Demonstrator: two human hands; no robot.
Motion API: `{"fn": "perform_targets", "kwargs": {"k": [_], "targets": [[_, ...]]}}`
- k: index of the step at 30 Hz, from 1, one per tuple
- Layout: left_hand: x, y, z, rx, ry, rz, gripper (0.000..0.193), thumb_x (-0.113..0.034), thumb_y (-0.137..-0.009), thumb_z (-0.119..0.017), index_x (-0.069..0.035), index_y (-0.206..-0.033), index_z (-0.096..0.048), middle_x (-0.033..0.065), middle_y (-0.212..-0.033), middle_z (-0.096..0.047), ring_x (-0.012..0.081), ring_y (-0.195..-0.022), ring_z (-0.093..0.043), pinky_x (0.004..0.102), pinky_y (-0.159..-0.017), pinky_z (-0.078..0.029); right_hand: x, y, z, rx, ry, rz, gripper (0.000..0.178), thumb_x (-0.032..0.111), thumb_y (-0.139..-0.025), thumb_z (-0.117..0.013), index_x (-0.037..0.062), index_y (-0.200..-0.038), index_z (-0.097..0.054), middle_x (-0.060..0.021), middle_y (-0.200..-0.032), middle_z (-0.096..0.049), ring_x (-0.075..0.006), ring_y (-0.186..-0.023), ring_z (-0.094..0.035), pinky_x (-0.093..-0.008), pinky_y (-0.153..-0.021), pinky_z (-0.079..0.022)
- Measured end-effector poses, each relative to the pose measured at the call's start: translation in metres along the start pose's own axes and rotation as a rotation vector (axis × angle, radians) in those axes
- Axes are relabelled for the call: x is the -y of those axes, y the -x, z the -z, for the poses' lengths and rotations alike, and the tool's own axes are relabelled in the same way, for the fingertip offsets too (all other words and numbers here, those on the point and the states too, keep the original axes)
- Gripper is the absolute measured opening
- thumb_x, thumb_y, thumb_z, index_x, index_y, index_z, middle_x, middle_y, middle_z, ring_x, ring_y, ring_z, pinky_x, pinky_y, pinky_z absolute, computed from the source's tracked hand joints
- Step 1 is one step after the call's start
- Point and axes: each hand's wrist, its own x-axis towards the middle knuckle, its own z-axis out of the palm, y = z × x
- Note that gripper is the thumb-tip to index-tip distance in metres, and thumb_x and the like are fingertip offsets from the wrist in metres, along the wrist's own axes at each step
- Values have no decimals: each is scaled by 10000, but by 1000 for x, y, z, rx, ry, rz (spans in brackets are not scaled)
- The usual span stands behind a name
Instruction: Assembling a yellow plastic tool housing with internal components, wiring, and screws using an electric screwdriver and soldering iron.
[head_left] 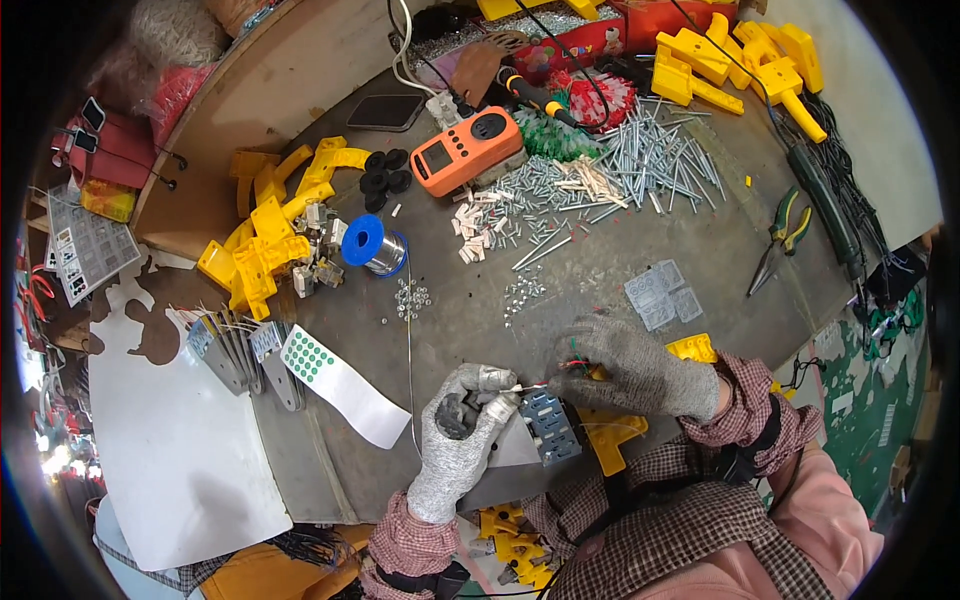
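Note:
My left hand [455,425], in a grey glove with pale tape round the fingertips, pinches a thin white wire [523,387]. My right hand [635,368], in a darker grey glove, is closed on a thin red wire [541,384] that meets the white one between my hands. A bit of red and green shows at its fingers, too small to name. Just below the wires lies a blue-grey plate [551,428] with printed patches. Beside it, under my right hand, sits a yellow plastic housing [610,437], partly hidden by the glove.
A blue solder spool [364,240] stands left of centre. Screws [650,150] are heaped behind, near an orange meter [468,152]. Pliers [778,243] and a dark green soldering iron handle [823,205] lie right. A green-dotted sticker strip [345,385] and grey plates [222,355] lie left.

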Motion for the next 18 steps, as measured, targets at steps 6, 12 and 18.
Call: {"fn": "perform_targets", "kwargs": {"k": [6, 12, 18], "targets": [[-4, -3, -5, 15, -60, -109, 131, -25, -895, -717, -19, -1003, -643, 52, -1023, -624, 129, -938, -598, 280, -855, -488, -3, 1, -6, 2, -23, -33, 387, 416, -963, -597, 34, -1014, -626, -164, -1000, -605, -362, -983, -606, -499, -942, -418], [-2, -5, -1, 4, -227, -253, 125, -11, -909, -681, -12, -1027, -641, 69, -1012, -610, 160, -953, -613, 291, -856, -494, -9, 5, -12, -51, -6, -15, 358, 428, -946, -614, 108, -1096, -671, -129, -1056, -619, -343, -1055, -599, -511, -983, -403], [-4, -3, -5, 54, -270, -330, 158, 18, -902, -676, -14, -1052, -639, 94, -1041, -607, 174, -939, -630, 301, -835, -513, 1, 0, -3, 40, -14, -92, 280, 310, -901, -708, 93, -1072, -669, -129, -1066, -643, -329, -1059, -612, -468, -1050, -387]]}}
